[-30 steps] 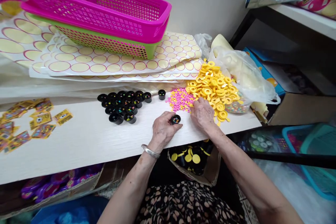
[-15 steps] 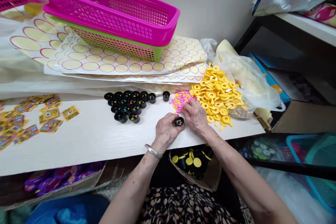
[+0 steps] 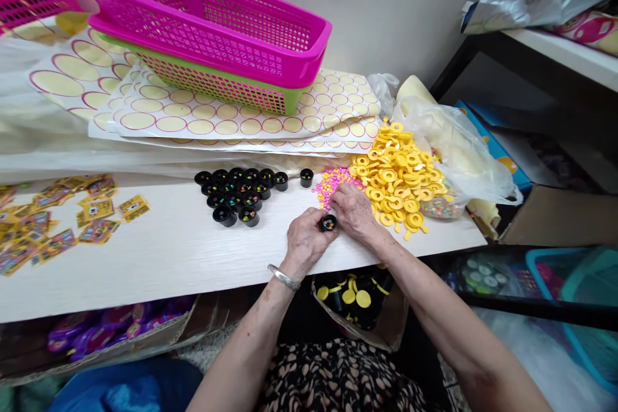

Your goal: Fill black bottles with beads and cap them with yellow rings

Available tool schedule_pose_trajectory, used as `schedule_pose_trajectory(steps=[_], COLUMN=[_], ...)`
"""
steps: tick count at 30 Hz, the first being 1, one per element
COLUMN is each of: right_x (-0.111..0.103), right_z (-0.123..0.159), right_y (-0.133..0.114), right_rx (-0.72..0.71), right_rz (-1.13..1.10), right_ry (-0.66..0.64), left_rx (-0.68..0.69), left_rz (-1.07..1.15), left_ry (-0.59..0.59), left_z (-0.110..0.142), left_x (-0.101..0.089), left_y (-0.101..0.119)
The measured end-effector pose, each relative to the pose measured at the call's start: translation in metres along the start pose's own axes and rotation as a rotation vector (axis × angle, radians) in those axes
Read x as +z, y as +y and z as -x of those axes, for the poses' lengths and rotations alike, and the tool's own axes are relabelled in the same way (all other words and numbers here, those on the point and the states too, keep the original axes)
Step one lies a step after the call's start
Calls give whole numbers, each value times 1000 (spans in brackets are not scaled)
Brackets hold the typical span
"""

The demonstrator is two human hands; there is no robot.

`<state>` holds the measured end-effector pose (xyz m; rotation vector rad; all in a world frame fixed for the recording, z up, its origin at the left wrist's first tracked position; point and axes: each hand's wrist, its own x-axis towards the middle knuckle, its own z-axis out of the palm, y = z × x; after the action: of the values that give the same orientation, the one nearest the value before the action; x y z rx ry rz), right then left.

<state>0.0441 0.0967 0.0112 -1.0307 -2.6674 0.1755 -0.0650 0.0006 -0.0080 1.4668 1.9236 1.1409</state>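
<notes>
My left hand, with a silver bangle at the wrist, is closed around a small round black cup. A few small coloured bits show inside that cup. Just right of it, my right hand bends over the near edge of a pile of tiny pink and yellow pieces. Its fingers are drawn together and the tips are hidden, so what they pinch cannot be made out. To the left stands a cluster of similar black cups with coloured bits inside; one lone cup sits nearer the pile.
Yellow ring-shaped plastic parts are heaped at the right beside a clear bag. Pink and green baskets rest on sticker sheets. Small printed packets lie left. Below the table edge is a box of yellow-lidded black containers.
My right hand has shifted slightly left, closer to the cup, with its fingers bent more. My left hand still holds the cup in nearly the same spot. The view has moved a little.
</notes>
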Motion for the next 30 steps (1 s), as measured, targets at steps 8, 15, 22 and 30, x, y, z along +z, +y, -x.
schedule_pose_trajectory(steps=[8, 15, 22, 30], right_x=[-29, -28, -21, -9], right_z=[41, 57, 58, 72], right_y=[0, -3, 11, -6], right_rx=[313, 423, 500, 277], right_rz=[-353, -115, -501, -378], right_ry=[-151, -339, -183, 109], left_rx=[22, 14, 9, 26], left_rz=[3, 24, 20, -6], left_ry=[-1, 4, 15, 3], left_z=[0, 0, -2, 0], left_x=[2, 3, 3, 4], left_y=[-4, -5, -4, -4])
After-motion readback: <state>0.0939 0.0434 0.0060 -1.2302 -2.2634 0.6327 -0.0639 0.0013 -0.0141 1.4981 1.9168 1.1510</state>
